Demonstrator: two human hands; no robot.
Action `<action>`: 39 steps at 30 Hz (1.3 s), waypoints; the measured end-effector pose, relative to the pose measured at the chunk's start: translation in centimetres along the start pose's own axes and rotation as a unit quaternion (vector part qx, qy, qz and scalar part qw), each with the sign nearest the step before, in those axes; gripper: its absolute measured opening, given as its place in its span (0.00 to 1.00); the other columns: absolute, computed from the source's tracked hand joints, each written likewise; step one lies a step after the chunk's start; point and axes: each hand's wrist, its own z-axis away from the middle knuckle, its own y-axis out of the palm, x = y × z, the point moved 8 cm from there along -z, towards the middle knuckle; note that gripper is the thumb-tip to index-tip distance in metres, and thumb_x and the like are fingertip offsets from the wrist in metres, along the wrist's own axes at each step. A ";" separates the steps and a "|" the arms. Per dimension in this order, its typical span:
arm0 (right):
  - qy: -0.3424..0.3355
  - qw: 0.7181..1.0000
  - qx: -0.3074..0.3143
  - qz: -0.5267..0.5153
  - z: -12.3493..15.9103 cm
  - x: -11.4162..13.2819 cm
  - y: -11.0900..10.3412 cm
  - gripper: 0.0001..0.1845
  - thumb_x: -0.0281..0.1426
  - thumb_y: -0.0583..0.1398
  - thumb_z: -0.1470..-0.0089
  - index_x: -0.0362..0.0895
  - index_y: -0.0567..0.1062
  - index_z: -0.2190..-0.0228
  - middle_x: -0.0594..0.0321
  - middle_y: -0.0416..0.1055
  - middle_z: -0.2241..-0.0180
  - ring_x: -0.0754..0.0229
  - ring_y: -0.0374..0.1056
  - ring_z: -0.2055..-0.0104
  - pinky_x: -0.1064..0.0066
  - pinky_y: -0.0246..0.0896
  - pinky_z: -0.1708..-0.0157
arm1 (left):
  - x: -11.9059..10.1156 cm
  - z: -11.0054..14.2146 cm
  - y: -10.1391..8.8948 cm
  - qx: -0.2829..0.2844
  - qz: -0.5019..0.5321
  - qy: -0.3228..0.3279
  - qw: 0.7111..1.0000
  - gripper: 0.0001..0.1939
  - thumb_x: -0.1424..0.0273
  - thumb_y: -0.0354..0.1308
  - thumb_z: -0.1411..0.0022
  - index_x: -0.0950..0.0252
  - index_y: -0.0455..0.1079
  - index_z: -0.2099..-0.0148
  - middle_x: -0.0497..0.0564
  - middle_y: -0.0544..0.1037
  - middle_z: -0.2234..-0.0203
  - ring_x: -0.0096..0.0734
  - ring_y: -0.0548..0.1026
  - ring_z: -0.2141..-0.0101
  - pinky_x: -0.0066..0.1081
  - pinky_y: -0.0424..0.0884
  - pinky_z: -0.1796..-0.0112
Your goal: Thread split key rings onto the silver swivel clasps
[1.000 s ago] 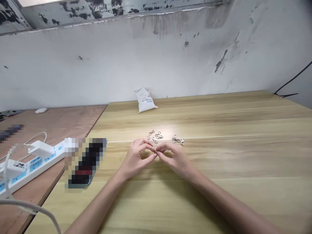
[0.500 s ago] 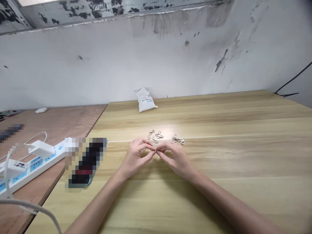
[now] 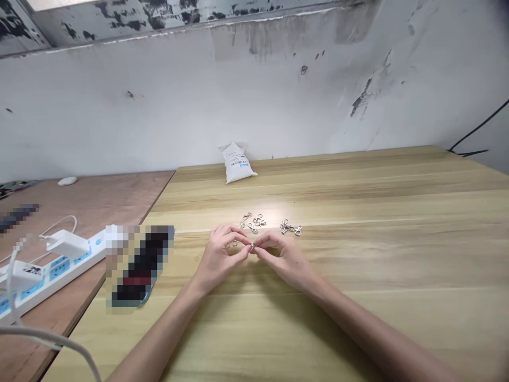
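Observation:
My left hand and my right hand meet fingertip to fingertip over the light wooden table. Between them both hands pinch a small metal clasp. A small metal ring shows by my left fingers. Just beyond the hands lie two loose heaps of silver clasps: one heap in the middle, and a smaller heap to its right.
A small white labelled bag leans against the wall at the table's back. On the darker table at left lie a white power strip with plugged-in chargers, a blurred-out dark object and a white mouse. A white cable crosses the lower left corner.
Both hands have shifted slightly left while still pinching the clasp between them. The small ring by my left fingers now shows. Nothing else has moved.

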 end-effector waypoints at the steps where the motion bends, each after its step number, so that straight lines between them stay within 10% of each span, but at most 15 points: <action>1: 0.002 1.000 0.004 -0.002 0.0 0.0 0.1 0.09 0.36 0.60 0.41 0.44 0.76 0.64 0.58 0.78 0.65 0.57 0.76 0.61 0.63 0.74 0.60 | 0.1 0.0 0.0 0.001 0.003 -0.002 1.000 0.02 0.70 0.61 0.39 0.61 0.74 0.66 0.51 0.76 0.61 0.38 0.73 0.55 0.43 0.66 0.51; 13: 0.037 0.998 0.040 -0.044 0.1 -0.6 0.6 0.08 0.36 0.61 0.43 0.43 0.75 0.66 0.58 0.78 0.65 0.58 0.75 0.62 0.64 0.72 0.61 | -0.4 0.1 0.3 0.021 -0.034 0.040 0.998 0.03 0.73 0.60 0.40 0.62 0.69 0.68 0.50 0.76 0.61 0.38 0.73 0.55 0.42 0.64 0.50; 19: 0.128 0.986 0.087 -0.060 0.2 -1.0 0.8 0.09 0.35 0.60 0.43 0.43 0.75 0.65 0.60 0.79 0.70 0.67 0.67 0.78 0.75 0.61 0.80 | -1.5 0.3 0.4 0.039 -0.091 0.122 0.988 0.04 0.75 0.56 0.39 0.62 0.65 0.66 0.50 0.76 0.61 0.35 0.74 0.56 0.45 0.60 0.44; 33: 0.241 0.922 0.265 -0.145 1.6 -0.3 0.8 0.11 0.31 0.60 0.49 0.46 0.80 0.63 0.70 0.72 0.82 0.71 0.45 0.86 0.74 0.40 0.85 | -6.5 2.8 1.1 0.000 -0.268 0.357 0.895 0.10 0.78 0.56 0.38 0.60 0.71 0.57 0.50 0.79 0.63 0.34 0.76 0.59 0.41 0.66 0.45; 39: 0.215 0.948 0.199 -0.128 0.9 -1.2 0.3 0.13 0.34 0.61 0.45 0.45 0.77 0.58 0.66 0.76 0.76 0.70 0.60 0.84 0.76 0.49 0.83 | -4.1 1.1 0.5 -0.009 -0.152 0.240 0.959 0.02 0.72 0.58 0.37 0.60 0.71 0.61 0.48 0.78 0.66 0.32 0.75 0.63 0.40 0.68 0.52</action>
